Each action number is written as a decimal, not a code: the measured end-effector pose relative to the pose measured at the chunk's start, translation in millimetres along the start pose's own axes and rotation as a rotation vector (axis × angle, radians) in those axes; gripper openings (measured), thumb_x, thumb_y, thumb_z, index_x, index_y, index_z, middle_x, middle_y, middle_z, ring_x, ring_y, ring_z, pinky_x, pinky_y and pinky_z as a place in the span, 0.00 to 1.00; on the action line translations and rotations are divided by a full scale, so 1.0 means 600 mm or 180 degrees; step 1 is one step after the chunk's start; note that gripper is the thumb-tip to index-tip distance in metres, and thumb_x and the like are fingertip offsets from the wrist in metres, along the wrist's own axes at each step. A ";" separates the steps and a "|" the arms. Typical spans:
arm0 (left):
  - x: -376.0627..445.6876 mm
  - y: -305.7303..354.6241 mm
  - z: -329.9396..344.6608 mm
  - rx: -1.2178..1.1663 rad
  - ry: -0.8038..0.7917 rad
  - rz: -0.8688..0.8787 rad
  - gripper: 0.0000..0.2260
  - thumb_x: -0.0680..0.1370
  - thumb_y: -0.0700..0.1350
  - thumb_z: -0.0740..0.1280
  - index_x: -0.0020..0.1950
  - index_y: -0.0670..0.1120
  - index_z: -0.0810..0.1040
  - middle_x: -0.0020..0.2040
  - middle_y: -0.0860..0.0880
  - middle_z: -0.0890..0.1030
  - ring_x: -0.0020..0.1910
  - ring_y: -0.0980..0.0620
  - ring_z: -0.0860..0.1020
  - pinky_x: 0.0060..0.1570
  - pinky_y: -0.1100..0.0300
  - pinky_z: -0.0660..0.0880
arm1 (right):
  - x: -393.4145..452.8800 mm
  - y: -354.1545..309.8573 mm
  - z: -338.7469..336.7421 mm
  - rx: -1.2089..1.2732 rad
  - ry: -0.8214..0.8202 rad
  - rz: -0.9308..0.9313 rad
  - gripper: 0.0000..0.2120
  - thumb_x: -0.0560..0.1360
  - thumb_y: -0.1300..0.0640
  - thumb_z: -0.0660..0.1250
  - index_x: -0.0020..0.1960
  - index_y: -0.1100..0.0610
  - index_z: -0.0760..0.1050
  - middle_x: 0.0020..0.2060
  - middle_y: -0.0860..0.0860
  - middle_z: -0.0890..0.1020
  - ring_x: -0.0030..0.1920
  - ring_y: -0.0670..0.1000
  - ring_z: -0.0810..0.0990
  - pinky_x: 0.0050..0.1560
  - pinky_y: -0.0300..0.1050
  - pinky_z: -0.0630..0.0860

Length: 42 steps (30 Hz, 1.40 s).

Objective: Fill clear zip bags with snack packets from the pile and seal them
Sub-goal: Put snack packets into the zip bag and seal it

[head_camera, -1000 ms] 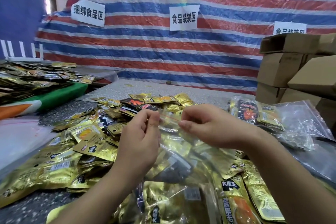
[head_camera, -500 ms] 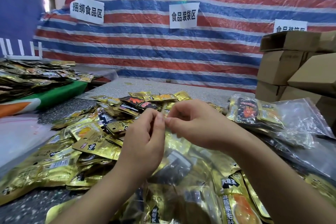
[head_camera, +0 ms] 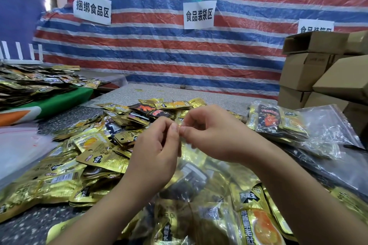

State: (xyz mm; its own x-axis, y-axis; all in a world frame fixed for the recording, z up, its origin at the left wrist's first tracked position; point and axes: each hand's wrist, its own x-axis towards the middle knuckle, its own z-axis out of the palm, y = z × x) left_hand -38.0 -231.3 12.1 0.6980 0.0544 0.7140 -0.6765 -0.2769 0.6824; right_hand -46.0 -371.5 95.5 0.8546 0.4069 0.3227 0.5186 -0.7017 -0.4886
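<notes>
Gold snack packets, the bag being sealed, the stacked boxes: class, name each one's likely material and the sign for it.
Gold snack packets: likely metallised foil film, mirror-shiny and creased. Clear zip bag: thin glossy plastic, contents show through. Brown stacked boxes: matte cardboard, folded flaps.

The snack packets (head_camera: 95, 151) in the pile were glossy foil, mostly gold with some black, creased and catching the light. The zip bag (head_camera: 191, 169) pinched at its top edge between the left hand (head_camera: 153, 157) and right hand (head_camera: 217, 135) was thin clear plastic, crinkled and shiny (so were the filled bags (head_camera: 288, 125) lying to the right). The table (head_camera: 23, 228) looked like speckled grey stone, smooth. Behind hung a striped woven plastic tarp (head_camera: 199, 55) with a faint sheen, carrying matt white paper signs (head_camera: 199, 15). The boxes (head_camera: 304, 69) were matt brown cardboard.
</notes>
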 end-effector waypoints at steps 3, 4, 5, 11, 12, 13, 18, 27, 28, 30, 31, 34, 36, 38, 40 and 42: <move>-0.001 0.001 0.000 0.0047 -0.0019 0.0070 0.13 0.81 0.51 0.57 0.37 0.53 0.71 0.27 0.52 0.74 0.25 0.58 0.69 0.27 0.62 0.65 | 0.001 0.000 -0.001 0.0021 -0.0034 0.0038 0.09 0.79 0.53 0.66 0.43 0.57 0.79 0.37 0.52 0.83 0.43 0.54 0.82 0.47 0.56 0.79; -0.002 0.002 0.000 0.0078 -0.0023 0.0101 0.13 0.81 0.51 0.57 0.37 0.52 0.70 0.28 0.52 0.74 0.25 0.58 0.69 0.27 0.63 0.65 | 0.001 0.000 -0.002 0.0036 -0.0032 0.0052 0.08 0.79 0.54 0.66 0.43 0.57 0.79 0.37 0.52 0.83 0.42 0.54 0.82 0.48 0.56 0.79; -0.002 0.002 0.001 0.0117 -0.0030 0.0121 0.13 0.81 0.51 0.56 0.37 0.51 0.70 0.28 0.51 0.74 0.25 0.58 0.68 0.27 0.63 0.65 | 0.001 0.001 -0.002 0.0043 -0.0030 0.0059 0.08 0.79 0.54 0.66 0.43 0.56 0.79 0.37 0.51 0.83 0.42 0.53 0.82 0.48 0.55 0.79; -0.003 0.001 0.003 0.0232 -0.0009 0.0180 0.12 0.81 0.51 0.57 0.38 0.51 0.70 0.29 0.49 0.74 0.26 0.57 0.68 0.26 0.63 0.63 | 0.004 0.005 0.006 -0.0018 0.0046 0.0076 0.08 0.79 0.54 0.66 0.42 0.54 0.78 0.36 0.51 0.83 0.41 0.53 0.82 0.48 0.57 0.80; -0.003 -0.001 0.002 0.0162 0.0006 0.0132 0.13 0.81 0.52 0.57 0.38 0.51 0.70 0.28 0.49 0.73 0.25 0.57 0.67 0.26 0.63 0.64 | 0.005 0.005 0.007 0.0011 0.0070 0.0081 0.08 0.79 0.54 0.66 0.42 0.54 0.78 0.37 0.51 0.83 0.41 0.54 0.83 0.48 0.58 0.80; -0.003 -0.001 0.002 0.0041 0.0011 0.0051 0.13 0.80 0.53 0.57 0.38 0.52 0.71 0.28 0.49 0.73 0.25 0.56 0.67 0.26 0.61 0.64 | 0.005 0.005 0.009 0.0041 0.0087 0.0085 0.08 0.79 0.54 0.67 0.43 0.54 0.78 0.37 0.51 0.83 0.42 0.54 0.83 0.48 0.58 0.80; 0.000 -0.002 0.004 -0.0155 -0.0162 -0.0128 0.14 0.80 0.57 0.56 0.37 0.56 0.72 0.27 0.53 0.73 0.25 0.56 0.69 0.28 0.56 0.67 | 0.006 0.007 0.011 0.0020 0.0066 0.0079 0.08 0.79 0.55 0.66 0.41 0.54 0.77 0.36 0.51 0.83 0.41 0.54 0.83 0.48 0.58 0.80; -0.003 0.003 0.003 0.0295 0.0198 0.0087 0.16 0.81 0.53 0.57 0.35 0.50 0.71 0.28 0.47 0.71 0.26 0.55 0.66 0.27 0.58 0.62 | 0.002 0.013 -0.004 -0.0433 -0.0164 0.0071 0.12 0.80 0.50 0.64 0.39 0.51 0.74 0.37 0.48 0.82 0.40 0.51 0.81 0.41 0.50 0.79; -0.002 0.004 0.001 0.0286 0.0246 0.0092 0.16 0.81 0.53 0.57 0.35 0.50 0.71 0.28 0.47 0.71 0.25 0.55 0.66 0.26 0.58 0.62 | 0.001 0.013 -0.006 -0.0473 -0.0193 0.0083 0.12 0.80 0.49 0.64 0.39 0.50 0.74 0.37 0.48 0.82 0.41 0.50 0.81 0.42 0.50 0.79; -0.001 0.006 -0.002 0.0277 0.0333 0.0068 0.16 0.81 0.52 0.58 0.35 0.49 0.71 0.28 0.47 0.72 0.25 0.54 0.66 0.25 0.59 0.61 | 0.000 0.016 -0.009 -0.0534 -0.0234 0.0100 0.11 0.80 0.49 0.64 0.40 0.51 0.74 0.37 0.48 0.81 0.41 0.50 0.81 0.42 0.50 0.79; -0.001 0.005 -0.004 0.0297 0.0371 0.0057 0.16 0.82 0.51 0.59 0.35 0.50 0.71 0.28 0.47 0.72 0.24 0.53 0.67 0.25 0.59 0.61 | -0.002 0.018 -0.009 -0.0565 -0.0237 0.0108 0.11 0.80 0.49 0.64 0.41 0.51 0.75 0.36 0.47 0.80 0.40 0.50 0.80 0.40 0.49 0.77; 0.001 0.003 -0.007 0.0381 0.0422 0.0046 0.16 0.83 0.47 0.60 0.35 0.49 0.72 0.28 0.46 0.73 0.24 0.55 0.66 0.24 0.60 0.60 | -0.008 0.027 -0.010 -0.0746 -0.0256 0.0167 0.12 0.81 0.48 0.64 0.40 0.50 0.74 0.34 0.46 0.77 0.35 0.47 0.74 0.33 0.45 0.68; 0.003 0.001 -0.009 0.0429 0.0450 0.0013 0.16 0.83 0.47 0.60 0.36 0.46 0.72 0.28 0.45 0.71 0.24 0.55 0.65 0.24 0.61 0.59 | -0.013 0.035 -0.014 -0.0832 -0.0296 0.0217 0.12 0.81 0.48 0.63 0.39 0.50 0.73 0.35 0.47 0.77 0.35 0.48 0.74 0.33 0.47 0.69; 0.005 -0.001 -0.011 0.0428 0.0479 -0.0011 0.16 0.83 0.46 0.60 0.36 0.44 0.72 0.28 0.44 0.70 0.25 0.55 0.64 0.24 0.62 0.58 | -0.021 0.044 -0.019 -0.0842 -0.0336 0.0298 0.13 0.81 0.48 0.63 0.39 0.49 0.73 0.35 0.48 0.77 0.35 0.49 0.74 0.36 0.49 0.71; 0.005 -0.001 -0.013 0.0423 0.0485 -0.0014 0.16 0.83 0.47 0.60 0.36 0.45 0.72 0.27 0.45 0.70 0.25 0.54 0.64 0.25 0.60 0.58 | -0.033 0.057 -0.026 -0.0873 -0.0352 0.0373 0.12 0.81 0.48 0.63 0.39 0.49 0.73 0.35 0.48 0.77 0.35 0.48 0.74 0.35 0.47 0.71; 0.005 -0.001 -0.014 0.0446 0.0486 0.0011 0.16 0.83 0.46 0.60 0.35 0.45 0.72 0.27 0.46 0.70 0.25 0.55 0.64 0.25 0.60 0.59 | -0.049 0.071 -0.031 -0.0885 -0.0319 0.0415 0.11 0.81 0.48 0.63 0.40 0.48 0.73 0.34 0.47 0.77 0.33 0.45 0.73 0.34 0.43 0.70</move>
State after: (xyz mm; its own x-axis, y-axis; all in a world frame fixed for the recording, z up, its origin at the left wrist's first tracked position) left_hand -37.8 -222.7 15.1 0.6450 0.1950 0.7389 -0.6320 -0.4074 0.6592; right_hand -49.6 -424.3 80.4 0.9190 0.3489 0.1837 0.3889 -0.8790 -0.2759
